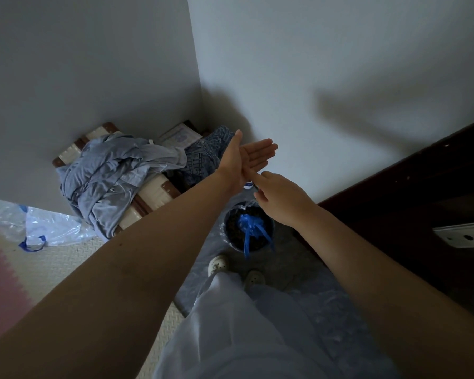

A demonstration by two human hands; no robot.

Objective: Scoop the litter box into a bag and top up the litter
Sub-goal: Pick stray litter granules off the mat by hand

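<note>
I stand over a round dark bin [231,236] on the floor, lined with clear plastic. Inside it lies a tied bag with blue handles [251,227]. My left hand [251,157] is held out above it, palm up, fingers straight and empty. My right hand [281,196] hangs beside it with loosely bent fingers, its fingertips touching the left palm's heel. It holds nothing that I can see. A small white and blue object [248,184] shows just below the hands. No litter box or scoop is in view.
A suitcase [153,192] piled with grey-blue clothes [112,176] fills the wall corner. A clear plastic bag with blue handles [39,228] lies on the mat at left. Dark wooden furniture [422,192] stands to the right. My feet in white shoes [218,263] are near the bin.
</note>
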